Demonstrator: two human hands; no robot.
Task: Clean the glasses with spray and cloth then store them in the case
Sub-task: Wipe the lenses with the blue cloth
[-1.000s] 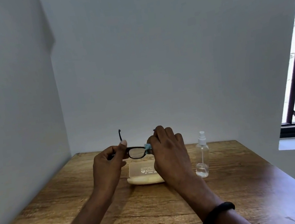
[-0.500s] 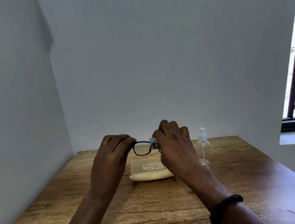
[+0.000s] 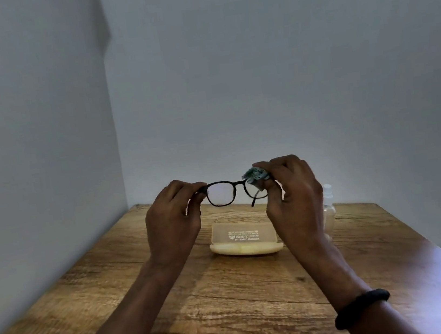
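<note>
Glasses (image 3: 221, 193) were held level between both hands, above the counter (image 3: 233, 306). The left hand (image 3: 173, 224) pinched the frame's left end; the right hand (image 3: 295, 201) pinched a crumpled cloth (image 3: 254, 174) against the right lens. The case (image 3: 245, 238) lay on the counter below the hands, with the bottle (image 3: 328, 208) just behind the right hand, partly hidden.

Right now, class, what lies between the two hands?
In the head view, the black-framed glasses span the gap: the left hand pinches one end, and the right hand holds the cloth at the other lens.
</note>
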